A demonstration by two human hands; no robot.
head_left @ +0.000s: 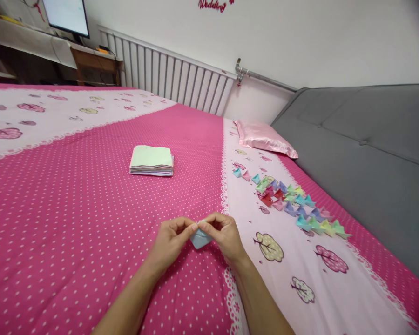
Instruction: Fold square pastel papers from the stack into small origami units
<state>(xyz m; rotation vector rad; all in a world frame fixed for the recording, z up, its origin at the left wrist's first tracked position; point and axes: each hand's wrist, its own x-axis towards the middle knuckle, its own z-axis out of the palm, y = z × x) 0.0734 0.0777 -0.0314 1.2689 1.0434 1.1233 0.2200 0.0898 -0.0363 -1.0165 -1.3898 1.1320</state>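
Note:
A small folded piece of light blue paper [200,240] is held just above the pink dotted bedspread [101,242]. My left hand [173,238] pinches its upper left edge between thumb and fingers. On the other side, my right hand [226,235] is closed on its upper right edge, and both thumbs meet near the top. The lower part of the paper shows as a point below the thumbs; the fingers hide the rest. Beyond my hands, to the left, lies a stack of square coloured paper [152,158] with a pale green sheet on top.
Several folded paper boats [289,197] in many colours stand in rows on the right of the bed. A pink satin pillow [263,138] lies behind them, against a grey padded headboard [363,139]. A white radiator [171,70] and a desk with a monitor [68,16] are farther back.

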